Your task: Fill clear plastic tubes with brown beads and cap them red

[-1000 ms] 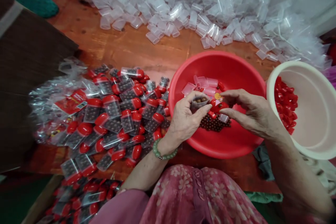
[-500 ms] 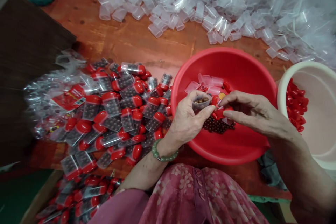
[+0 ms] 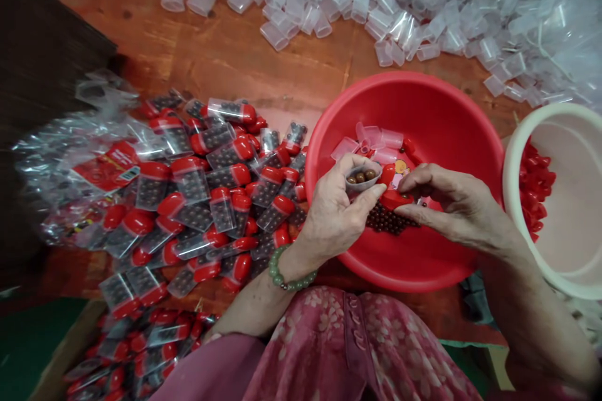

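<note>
My left hand (image 3: 335,213) is shut on a small clear plastic tube (image 3: 362,178) with a few brown beads inside. My right hand (image 3: 451,205) pinches a red plastic cap (image 3: 392,187) between thumb and fingers, close to the tube's open end. Both hands are over a red plastic basin (image 3: 451,113). Below the cap, a heap of brown beads (image 3: 388,220) lies in the basin, partly hidden by my hands. Several empty clear tubes (image 3: 371,138) lie near its far side.
Left of the basin lies a large heap of filled, red-capped tubes (image 3: 211,200), with more in a box (image 3: 136,351) nearer me. Loose clear tubes (image 3: 376,6) cover the far wooden table. A cream basin (image 3: 559,200) holds red caps (image 3: 531,191).
The tube in my left hand has tilted, and its beads show more clearly. The red cap has come closer to it. The view has shifted, so the table contents sit lower-left of before.
</note>
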A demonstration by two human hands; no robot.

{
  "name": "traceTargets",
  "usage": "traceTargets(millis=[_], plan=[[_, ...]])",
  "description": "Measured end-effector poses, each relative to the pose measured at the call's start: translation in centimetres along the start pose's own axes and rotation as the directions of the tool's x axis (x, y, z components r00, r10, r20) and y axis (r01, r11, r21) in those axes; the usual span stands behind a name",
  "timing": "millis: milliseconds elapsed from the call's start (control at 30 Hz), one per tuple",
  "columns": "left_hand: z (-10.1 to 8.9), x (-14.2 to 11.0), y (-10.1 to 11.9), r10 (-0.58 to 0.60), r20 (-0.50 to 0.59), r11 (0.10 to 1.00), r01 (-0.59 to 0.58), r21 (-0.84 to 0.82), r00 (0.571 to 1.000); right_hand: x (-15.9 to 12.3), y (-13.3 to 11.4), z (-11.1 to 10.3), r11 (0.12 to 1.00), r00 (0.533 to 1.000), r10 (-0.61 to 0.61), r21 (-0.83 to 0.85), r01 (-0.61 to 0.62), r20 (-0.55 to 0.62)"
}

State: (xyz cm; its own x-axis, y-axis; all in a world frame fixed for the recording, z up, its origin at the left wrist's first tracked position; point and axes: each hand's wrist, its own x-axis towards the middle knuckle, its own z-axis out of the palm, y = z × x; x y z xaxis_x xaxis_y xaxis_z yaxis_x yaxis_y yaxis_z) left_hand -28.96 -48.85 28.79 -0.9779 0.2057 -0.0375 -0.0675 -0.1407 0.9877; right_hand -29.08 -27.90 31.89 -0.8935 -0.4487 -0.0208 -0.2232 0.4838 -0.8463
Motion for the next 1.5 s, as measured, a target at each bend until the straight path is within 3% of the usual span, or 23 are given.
traceTargets(millis=[100,300,500,767,933,1067,1200,1333,1500], plan=[[0.1,-0.1,0.0,0.02,-0.003,0.999,-0.02,0.026,1.0,-0.3,-0.1,0.1,0.998,0.999,-0.049,-0.048,0.05,0.021],[0.2,-0.2,0.3,-0.014,-0.033,1.0,0.014,0.025,0.999,-0.4,0.3,0.5,1.0,0.999,-0.024,0.006,0.024,-0.03],[0.2,-0.1,0.4,-0.065,0.026,0.998,0.065,-0.003,0.998,-0.5,0.3,0.9,0.998,0.999,-0.047,0.032,0.047,-0.02],[0.4,0.0,0.2,-0.157,0.086,0.982,0.165,-0.089,0.984,-0.3,-0.5,0.2,0.983,0.99,-0.141,-0.12,0.138,-0.017],[0.4,0.1,0.1,-0.214,0.146,0.943,0.243,-0.226,0.966,-0.6,-0.1,0.2,0.998,0.978,-0.021,0.055,0.033,-0.209],[0.2,0.1,0.1,-0.216,0.253,0.893,0.295,-0.34,0.943,-0.4,0.5,0.2,0.972,0.912,0.105,0.236,-0.01,-0.396],[0.1,0.1,0.2,-0.228,0.356,0.87,0.354,-0.344,0.906,0.9,-0.6,0.6,0.978,0.875,0.084,0.206,0.019,-0.477],[0.1,0.2,0.3,-0.204,0.355,0.889,0.325,-0.323,0.912,2.2,-2.1,1.7,0.993,0.902,0.024,0.113,0.027,-0.431],[0.2,0.1,0.4,-0.216,0.367,0.861,0.354,-0.366,0.905,2.1,-1.6,2.4,0.993,0.928,-0.005,0.107,0.049,-0.372]])
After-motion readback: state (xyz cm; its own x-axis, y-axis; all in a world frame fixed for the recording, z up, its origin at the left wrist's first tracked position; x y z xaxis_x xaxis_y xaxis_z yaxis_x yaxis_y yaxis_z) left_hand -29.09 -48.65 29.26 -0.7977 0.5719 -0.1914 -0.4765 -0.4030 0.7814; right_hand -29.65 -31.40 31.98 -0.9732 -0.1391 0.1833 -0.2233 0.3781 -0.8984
